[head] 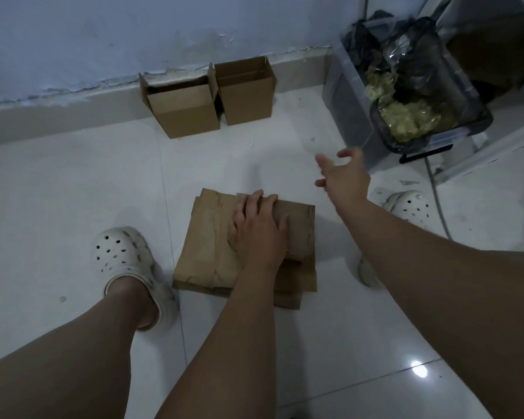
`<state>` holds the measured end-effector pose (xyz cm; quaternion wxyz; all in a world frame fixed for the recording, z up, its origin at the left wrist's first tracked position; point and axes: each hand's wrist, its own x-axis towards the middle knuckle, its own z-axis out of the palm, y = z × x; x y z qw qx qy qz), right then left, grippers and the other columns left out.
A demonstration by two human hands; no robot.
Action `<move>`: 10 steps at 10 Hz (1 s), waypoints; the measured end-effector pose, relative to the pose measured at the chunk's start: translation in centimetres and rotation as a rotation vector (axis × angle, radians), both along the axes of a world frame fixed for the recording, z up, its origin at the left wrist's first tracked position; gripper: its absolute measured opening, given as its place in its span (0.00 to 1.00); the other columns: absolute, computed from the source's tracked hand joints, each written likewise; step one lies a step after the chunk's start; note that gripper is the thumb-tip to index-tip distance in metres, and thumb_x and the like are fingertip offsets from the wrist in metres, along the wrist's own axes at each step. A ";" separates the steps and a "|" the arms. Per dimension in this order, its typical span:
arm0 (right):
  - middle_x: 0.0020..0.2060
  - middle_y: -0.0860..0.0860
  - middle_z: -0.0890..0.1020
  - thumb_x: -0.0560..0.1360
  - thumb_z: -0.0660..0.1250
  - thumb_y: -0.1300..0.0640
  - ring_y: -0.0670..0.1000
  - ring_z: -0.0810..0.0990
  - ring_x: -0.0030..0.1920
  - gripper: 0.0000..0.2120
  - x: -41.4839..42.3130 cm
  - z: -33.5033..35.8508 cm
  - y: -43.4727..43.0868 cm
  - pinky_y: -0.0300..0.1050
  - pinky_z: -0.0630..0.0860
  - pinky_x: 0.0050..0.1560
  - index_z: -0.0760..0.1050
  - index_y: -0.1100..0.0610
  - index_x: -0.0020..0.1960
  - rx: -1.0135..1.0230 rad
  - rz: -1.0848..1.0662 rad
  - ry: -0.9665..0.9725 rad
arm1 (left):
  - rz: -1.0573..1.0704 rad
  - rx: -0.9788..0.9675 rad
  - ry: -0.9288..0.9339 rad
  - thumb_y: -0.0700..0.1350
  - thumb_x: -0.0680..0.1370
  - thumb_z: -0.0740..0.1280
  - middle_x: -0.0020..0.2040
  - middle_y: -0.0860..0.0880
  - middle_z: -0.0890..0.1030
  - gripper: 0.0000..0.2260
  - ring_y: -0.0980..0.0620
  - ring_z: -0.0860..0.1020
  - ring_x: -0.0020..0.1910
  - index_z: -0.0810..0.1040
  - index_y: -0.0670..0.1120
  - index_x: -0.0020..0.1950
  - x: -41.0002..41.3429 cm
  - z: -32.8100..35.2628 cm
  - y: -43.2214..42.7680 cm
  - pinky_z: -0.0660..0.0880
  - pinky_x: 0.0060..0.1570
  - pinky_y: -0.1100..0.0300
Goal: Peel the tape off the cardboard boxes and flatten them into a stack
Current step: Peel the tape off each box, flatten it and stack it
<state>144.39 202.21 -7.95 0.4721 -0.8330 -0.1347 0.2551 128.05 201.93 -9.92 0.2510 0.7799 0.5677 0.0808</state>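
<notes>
Boxes (245, 99) stand upright by wall, ahead-left of nearer right hand (344, 176), fingers spread, empty; left hand (257, 234) presses flat on stack (200, 258).

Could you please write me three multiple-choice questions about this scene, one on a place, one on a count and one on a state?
1. Where do the unflattened boxes stand?
A. On a chair
B. On the floor by the wall
C. On a shelf

2. How many boxes stand unflattened?
A. One
B. Two
C. Four

3. What is the right hand doing?
A. Gripping a box
B. Peeling tape
C. Reaching out open, holding nothing

Answers: 1 B, both sit at the foot of the wall. 2 B, two stand side by side. 3 C, its fingers are spread in the air, while the left hand presses on the flattened stack.
</notes>
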 end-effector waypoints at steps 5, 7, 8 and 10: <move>0.37 0.53 0.74 0.74 0.64 0.67 0.47 0.73 0.29 0.08 10.6 2.6 1.3 0.36 0.72 0.30 0.68 0.57 0.43 0.201 -0.394 0.234 | 0.011 0.011 0.010 0.57 0.78 0.61 0.73 0.57 0.64 0.19 0.52 0.54 0.74 0.69 0.57 0.69 -0.3 0.1 -0.7 0.54 0.69 0.51; 0.45 0.55 0.72 0.74 0.64 0.65 0.55 0.73 0.51 0.06 13.1 3.5 1.5 0.43 0.70 0.50 0.68 0.57 0.43 -0.457 0.010 -0.149 | 0.002 0.018 0.017 0.56 0.78 0.61 0.73 0.56 0.64 0.19 0.52 0.54 0.74 0.69 0.56 0.69 -0.4 0.2 -0.5 0.55 0.68 0.50; 0.47 0.60 0.73 0.77 0.62 0.62 0.61 0.75 0.57 0.09 12.7 4.4 1.3 0.46 0.70 0.55 0.68 0.60 0.38 -0.540 0.143 -0.362 | -0.001 0.016 0.035 0.57 0.78 0.60 0.73 0.55 0.64 0.19 0.51 0.54 0.75 0.69 0.56 0.69 -0.3 0.1 -0.5 0.56 0.68 0.50; 0.43 0.62 0.74 0.77 0.58 0.65 0.60 0.75 0.50 0.07 12.4 3.9 0.5 0.47 0.71 0.49 0.72 0.59 0.43 -0.537 0.150 -0.392 | 0.006 0.017 0.030 0.56 0.78 0.61 0.73 0.56 0.64 0.19 0.51 0.54 0.75 0.69 0.56 0.69 -0.3 0.1 -0.5 0.55 0.68 0.50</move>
